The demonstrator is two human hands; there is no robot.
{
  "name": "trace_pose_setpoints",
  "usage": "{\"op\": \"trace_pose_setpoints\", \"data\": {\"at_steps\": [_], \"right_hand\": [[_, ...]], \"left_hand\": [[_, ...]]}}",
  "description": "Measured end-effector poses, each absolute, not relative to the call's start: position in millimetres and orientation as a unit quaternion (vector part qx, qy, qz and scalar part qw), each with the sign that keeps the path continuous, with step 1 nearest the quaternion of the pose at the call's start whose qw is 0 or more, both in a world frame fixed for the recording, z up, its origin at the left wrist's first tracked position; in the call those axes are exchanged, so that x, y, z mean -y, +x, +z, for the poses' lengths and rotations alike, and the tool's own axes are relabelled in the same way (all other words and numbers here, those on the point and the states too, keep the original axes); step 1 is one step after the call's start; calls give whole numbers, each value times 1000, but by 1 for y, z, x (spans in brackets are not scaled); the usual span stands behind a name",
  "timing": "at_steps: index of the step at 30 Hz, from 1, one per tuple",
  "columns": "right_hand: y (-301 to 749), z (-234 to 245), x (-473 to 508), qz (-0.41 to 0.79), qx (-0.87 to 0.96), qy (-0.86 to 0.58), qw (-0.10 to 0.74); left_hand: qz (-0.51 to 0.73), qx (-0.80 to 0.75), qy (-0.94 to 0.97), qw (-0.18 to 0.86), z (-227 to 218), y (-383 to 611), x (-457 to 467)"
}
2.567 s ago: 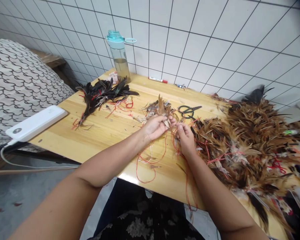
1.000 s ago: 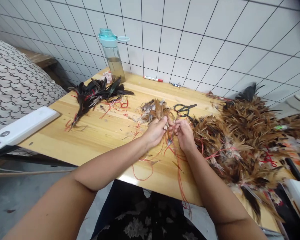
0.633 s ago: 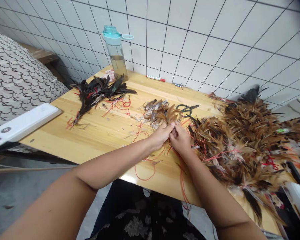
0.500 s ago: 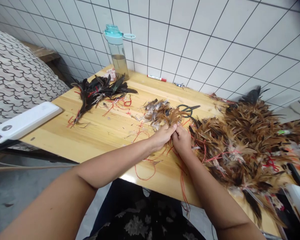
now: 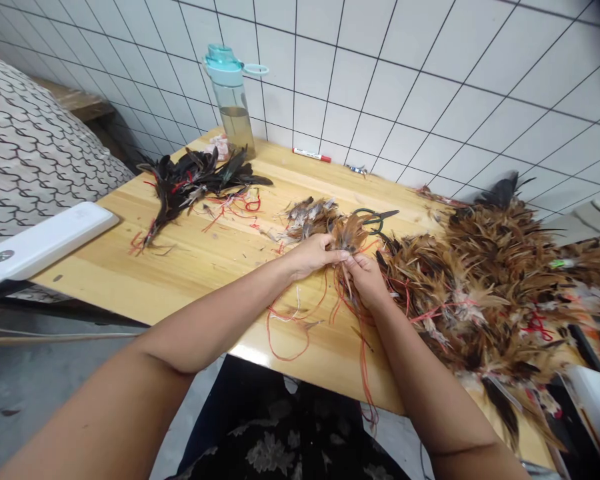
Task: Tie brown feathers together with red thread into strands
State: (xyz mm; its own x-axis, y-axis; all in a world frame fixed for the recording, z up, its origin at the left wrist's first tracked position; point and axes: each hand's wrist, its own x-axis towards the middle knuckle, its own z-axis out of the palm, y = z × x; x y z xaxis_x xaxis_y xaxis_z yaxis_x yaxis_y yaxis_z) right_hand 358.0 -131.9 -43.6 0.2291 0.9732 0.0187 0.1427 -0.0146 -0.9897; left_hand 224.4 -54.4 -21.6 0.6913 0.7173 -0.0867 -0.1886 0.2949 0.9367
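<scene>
A small bunch of brown feathers points away from me between my two hands, above the wooden table. My left hand is closed on the bunch, its thumb lying across the quill end. Beside it, my right hand pinches at the base of the same bunch, its fingertips touching those of the left. Red strings hang under my right hand and over the table's front edge. Just behind the bunch lies a loose pile of grey-brown feathers, with black-handled scissors to its right.
A large heap of brown feathers covers the table's right side. Black feathers lie at the left, near a water bottle. A red marker rests along the tiled wall. A white power bank-like device sits at the left edge.
My left hand has shifted slightly left and its thumb now stretches across the bunch's base. The feathers stand more upright and fanned, and my right fingers have moved slightly lower.
</scene>
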Motion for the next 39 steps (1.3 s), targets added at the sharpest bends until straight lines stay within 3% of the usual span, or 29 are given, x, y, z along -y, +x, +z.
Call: {"op": "trace_pose_setpoints", "data": {"at_steps": [5, 11, 14, 18, 28, 32, 39], "right_hand": [[360, -37, 131, 470, 462, -553, 510], [363, -37, 127, 389, 495, -586, 511], [364, -43, 126, 268, 538, -626, 497], [365, -47, 127, 127, 606, -647, 445], [372, -52, 126, 48, 581, -672, 457], [373, -55, 125, 49, 592, -667, 450], [374, -57, 124, 56, 590, -663, 457]], "left_hand": [[316, -246, 480, 781, -24, 225, 53], [333, -290, 458, 771, -12, 217, 42], [343, -354, 540, 682, -5, 205, 26], [305, -432, 699, 481, -2, 188, 4], [165, -523, 816, 182, 25, 152, -6], [99, -526, 823, 190, 22, 148, -6], [104, -519, 828, 185, 3, 168, -1]]}}
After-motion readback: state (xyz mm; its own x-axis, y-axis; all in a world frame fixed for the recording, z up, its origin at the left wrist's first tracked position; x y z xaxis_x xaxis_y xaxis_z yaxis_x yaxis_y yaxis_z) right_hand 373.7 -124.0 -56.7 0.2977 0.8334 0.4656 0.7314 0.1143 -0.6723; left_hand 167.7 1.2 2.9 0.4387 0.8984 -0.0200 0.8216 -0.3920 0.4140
